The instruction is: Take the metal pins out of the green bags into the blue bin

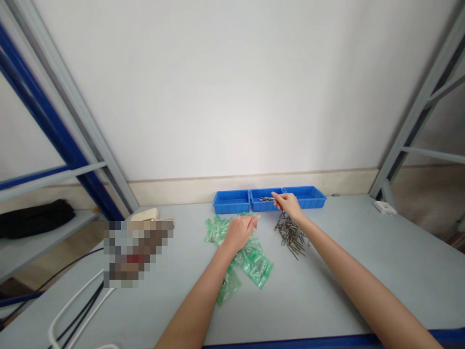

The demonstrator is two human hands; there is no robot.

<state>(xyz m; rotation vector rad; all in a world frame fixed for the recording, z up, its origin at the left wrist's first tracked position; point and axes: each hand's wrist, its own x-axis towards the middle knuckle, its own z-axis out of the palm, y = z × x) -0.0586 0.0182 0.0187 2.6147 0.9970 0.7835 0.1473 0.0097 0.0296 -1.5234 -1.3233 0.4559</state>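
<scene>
A: What lies closest?

B: The counter's blue front edge (290, 341), and at the lower left a white cable (58, 310) looping over the grey counter (163, 310) with black cords (85, 310) beside it.

A: And past that?

B: Green plastic bags (257, 269), heaped together near the middle. They are see-through, with small pieces showing inside.

A: Where is the left hand (240, 231)?

B: Over the bags, palm side down, its fingers curled and drawn nearly together, pointing to the right. I can't tell whether it grips anything, or whether it rests on the plastic.

A: What's to the right of the bags?

B: A loose pile of thin metal pieces (292, 237), dark and brassy, strewn directly on the counter. The right forearm passes beside it.

A: And the right hand (288, 203)?

B: Just beyond the pile. Its fingers are pinched around a few slender metal pieces (266, 198), which point left across the middle blue bin (267, 207). I can't say whether they touch it.

A: Are there other bins?

B: A left bin (232, 208) and a right bin (312, 202), all three in one row. Well to the right lies a white box (385, 208).

A: Farthest back?

B: A plain pale wall (232, 97).
</scene>
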